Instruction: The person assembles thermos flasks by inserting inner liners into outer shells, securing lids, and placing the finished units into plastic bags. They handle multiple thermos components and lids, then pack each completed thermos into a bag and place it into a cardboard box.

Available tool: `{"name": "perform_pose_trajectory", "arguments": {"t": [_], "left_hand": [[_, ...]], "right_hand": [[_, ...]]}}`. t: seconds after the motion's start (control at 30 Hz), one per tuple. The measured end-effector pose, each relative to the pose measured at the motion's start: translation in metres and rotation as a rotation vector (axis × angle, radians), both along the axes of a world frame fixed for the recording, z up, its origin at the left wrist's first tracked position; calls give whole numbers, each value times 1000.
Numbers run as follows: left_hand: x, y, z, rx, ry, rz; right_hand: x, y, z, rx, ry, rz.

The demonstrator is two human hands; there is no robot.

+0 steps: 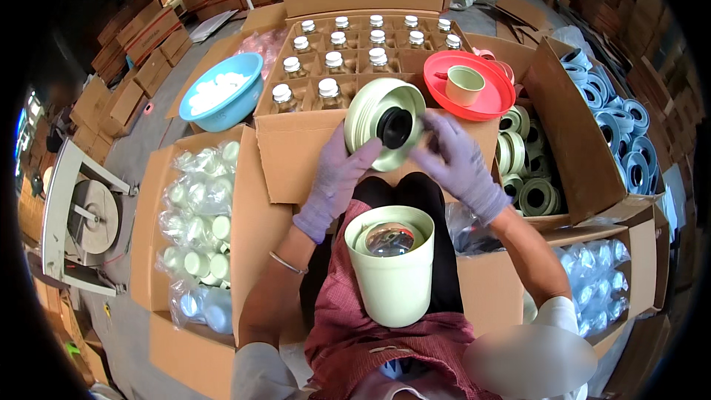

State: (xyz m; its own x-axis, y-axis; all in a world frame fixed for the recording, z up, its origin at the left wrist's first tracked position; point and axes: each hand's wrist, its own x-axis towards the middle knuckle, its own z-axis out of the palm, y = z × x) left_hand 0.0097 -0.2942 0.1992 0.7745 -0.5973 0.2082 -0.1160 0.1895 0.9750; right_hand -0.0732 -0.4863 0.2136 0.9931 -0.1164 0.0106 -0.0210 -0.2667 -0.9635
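Note:
My left hand (339, 170), in a lilac glove, grips a pale green round threaded collar (368, 115) with a black stopper (395, 127) in its middle. It is held up and tilted in front of the divided carton. My right hand (453, 157), also gloved, is beside the collar's right edge; its fingers are smeared by motion, so I cannot tell whether they touch it. Below, between my thighs, stands a pale green cylindrical container (392, 281). A shiny, rounded glass piece (390, 239) shows inside its open top.
Ahead is a divided carton (333, 155) of white-capped glass bottles (329, 90). A red tray (490, 96) holding a green cup (465, 84) rests on its right. A blue basin (248, 92) of white pieces is left. Side cartons hold bagged green cups (196, 263), green collars (538, 196) and blue rings (637, 170).

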Motion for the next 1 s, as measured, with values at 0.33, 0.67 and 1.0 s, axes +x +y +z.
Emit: {"name": "perform_pose_trajectory", "arguments": {"t": [0.33, 0.67, 1.0], "left_hand": [[-24, -6, -6, -153, -177, -28], [2, 13, -9, -508, 763, -406], [7, -6, -1, 34, -1218, 167]], "right_hand": [[21, 21, -4, 24, -130, -1], [15, 5, 24, -1632, -881, 383], [24, -11, -60, 208, -166, 308]]}}
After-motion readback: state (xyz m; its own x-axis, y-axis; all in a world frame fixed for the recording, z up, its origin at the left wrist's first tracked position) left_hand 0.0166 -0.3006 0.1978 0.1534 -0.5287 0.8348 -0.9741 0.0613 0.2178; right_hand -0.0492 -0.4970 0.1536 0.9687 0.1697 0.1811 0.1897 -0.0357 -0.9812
